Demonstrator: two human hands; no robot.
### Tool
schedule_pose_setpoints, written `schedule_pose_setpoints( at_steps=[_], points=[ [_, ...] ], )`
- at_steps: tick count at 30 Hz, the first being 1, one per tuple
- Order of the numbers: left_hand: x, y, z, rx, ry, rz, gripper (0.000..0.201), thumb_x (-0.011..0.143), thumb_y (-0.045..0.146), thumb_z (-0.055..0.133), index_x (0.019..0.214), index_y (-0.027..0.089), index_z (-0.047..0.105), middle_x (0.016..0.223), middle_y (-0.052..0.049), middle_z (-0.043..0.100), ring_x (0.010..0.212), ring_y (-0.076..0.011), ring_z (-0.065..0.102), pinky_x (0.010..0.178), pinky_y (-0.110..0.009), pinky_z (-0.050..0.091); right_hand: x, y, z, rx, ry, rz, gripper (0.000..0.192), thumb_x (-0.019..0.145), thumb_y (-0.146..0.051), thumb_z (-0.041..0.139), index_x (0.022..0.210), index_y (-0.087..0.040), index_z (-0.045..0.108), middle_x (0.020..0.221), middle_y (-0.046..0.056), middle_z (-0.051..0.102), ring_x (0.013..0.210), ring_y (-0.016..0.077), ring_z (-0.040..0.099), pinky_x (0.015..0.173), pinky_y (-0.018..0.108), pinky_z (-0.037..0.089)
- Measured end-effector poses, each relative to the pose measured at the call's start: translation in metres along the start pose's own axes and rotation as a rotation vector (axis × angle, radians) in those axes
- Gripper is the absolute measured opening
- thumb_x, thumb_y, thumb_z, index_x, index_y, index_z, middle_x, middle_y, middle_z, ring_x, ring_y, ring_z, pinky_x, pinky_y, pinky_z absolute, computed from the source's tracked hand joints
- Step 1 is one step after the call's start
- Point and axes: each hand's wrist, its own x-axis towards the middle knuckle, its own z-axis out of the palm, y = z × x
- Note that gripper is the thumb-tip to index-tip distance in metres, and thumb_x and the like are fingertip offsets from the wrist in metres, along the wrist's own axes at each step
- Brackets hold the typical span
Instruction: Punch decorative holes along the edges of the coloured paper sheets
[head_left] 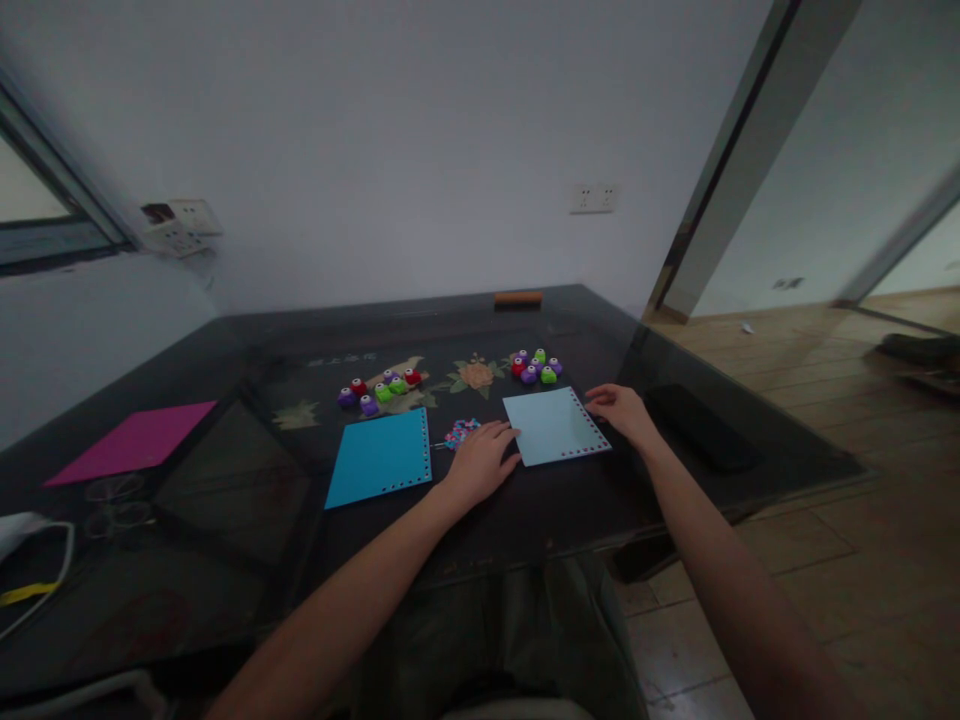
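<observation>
Your left hand [480, 462] lies palm down on the dark table [225, 560], fingers loosely spread and holding nothing, its fingertips touching the left edge of the pale blue sheet [553, 427]. Your right hand [619, 410] rests flat and open at the sheet's far right corner, fingertips on its edge. The sheet is a square of light blue paper or foam, lying flat, slightly turned, with a row of small punched holes along its right and near edges.

Just left of your left hand sits a small heap of pink and blue punched bits [460, 432], and beyond it lies a darker blue sheet [381, 458], holes along its right and near edges too. Farther away stand two clusters of small craft punches in red, purple and green: one on the left [379, 390], one on the right [535, 367]. A magenta sheet [133, 441] lies well apart at the far left.
</observation>
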Motion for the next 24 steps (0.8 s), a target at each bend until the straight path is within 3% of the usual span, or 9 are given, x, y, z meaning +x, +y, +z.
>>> schedule_pose_setpoints(
  at_steps=[18, 24],
  points=[
    [0.0022, 0.0036, -0.0002, -0.063, 0.005, -0.014, 0.038, 0.083, 0.029, 0.055, 0.119, 0.015, 0.057, 0.125, -0.013, 0.057, 0.118, -0.0263, 0.051, 0.102, -0.039, 0.037, -0.0023, -0.0028, 0.0031, 0.056, -0.035, -0.009, 0.016, 0.065, -0.007, 0.064, 0.081, -0.012, 0.065, 0.068, 0.005, 0.067, 0.061, 0.0149, 0.064, 0.056, 0.025, 0.054],
    [0.0018, 0.0031, 0.0004, -0.197, 0.022, -0.043, 0.036, 0.082, 0.027, 0.055, 0.117, 0.016, 0.058, 0.125, -0.014, 0.057, 0.119, -0.0269, 0.05, 0.104, -0.041, 0.034, -0.0034, -0.0057, 0.0016, 0.046, -0.042, -0.022, 0.015, 0.065, -0.007, 0.065, 0.079, -0.012, 0.065, 0.066, 0.004, 0.066, 0.059, 0.0144, 0.063, 0.056, 0.026, 0.054]
  ],
)
